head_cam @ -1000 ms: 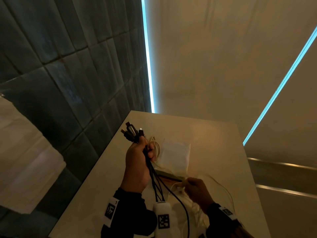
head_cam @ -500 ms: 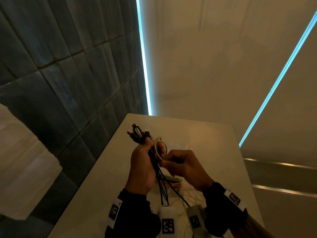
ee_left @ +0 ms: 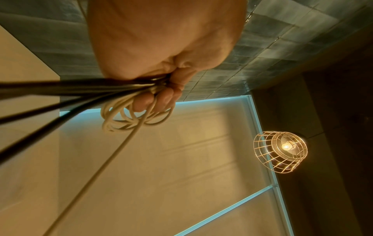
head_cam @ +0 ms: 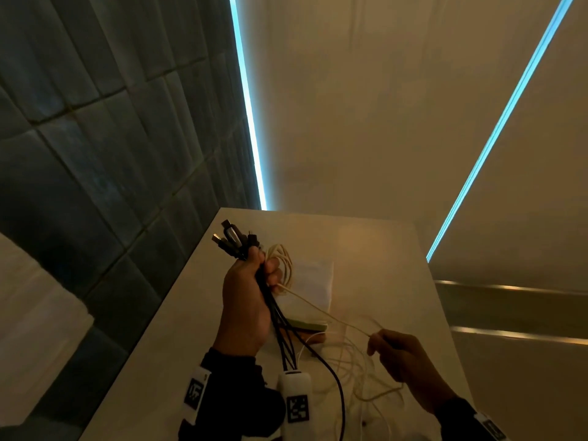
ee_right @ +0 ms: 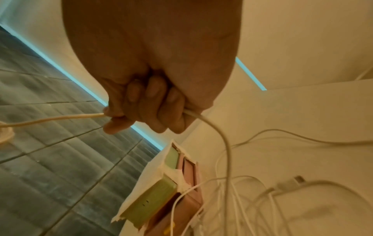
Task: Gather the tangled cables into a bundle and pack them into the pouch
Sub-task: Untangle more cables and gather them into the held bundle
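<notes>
My left hand (head_cam: 259,272) is raised over the table and grips a bundle of black cables (head_cam: 276,316), their plugs (head_cam: 230,238) sticking up past the fist. Loops of a white cable (head_cam: 283,262) hang round its fingers (ee_left: 153,100), seen close as white cable loops (ee_left: 129,118) in the left wrist view. One strand runs taut down to my right hand (head_cam: 378,342), which pinches this white cable (ee_right: 60,119) between thumb and curled fingers (ee_right: 149,102). A flat white pouch (head_cam: 313,281) lies on the table behind the hands.
More loose white cables (head_cam: 359,370) lie tangled on the pale table (head_cam: 366,246), one with a USB plug (ee_right: 290,183). Green and pink boxes (ee_right: 153,199) sit under the pouch's near edge. A dark tiled wall (head_cam: 95,154) runs along the table's left side.
My right hand, up against the left hand half a second ago, has drawn back down and to the right, pulling the white cable taut. The left hand stays raised with the bundle.
</notes>
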